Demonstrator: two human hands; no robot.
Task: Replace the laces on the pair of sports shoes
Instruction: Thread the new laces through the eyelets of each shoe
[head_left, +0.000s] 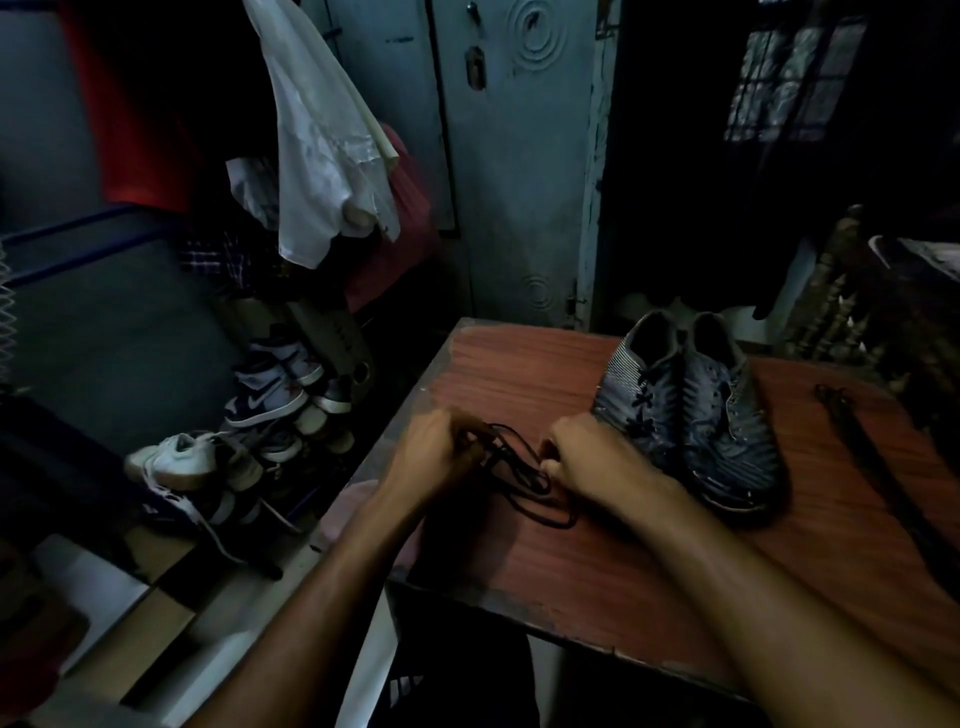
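Observation:
A pair of grey striped sports shoes (691, 410) stands side by side on the reddish wooden table (597, 561), toes toward me. The left shoe carries dark laces; the right shoe's eyelets look bare. A loose black lace (524, 483) lies tangled on the table between my hands. My left hand (436, 457) pinches one part of this lace with curled fingers. My right hand (597, 457) pinches another part, just left of the shoes. A second dark lace (862, 452) lies stretched out on the table to the right of the shoes.
A heap of other sneakers (249, 436) sits on the floor left of the table. Clothes (322, 156) hang above them beside a grey metal cupboard door (519, 156). The table's near edge is at my lap.

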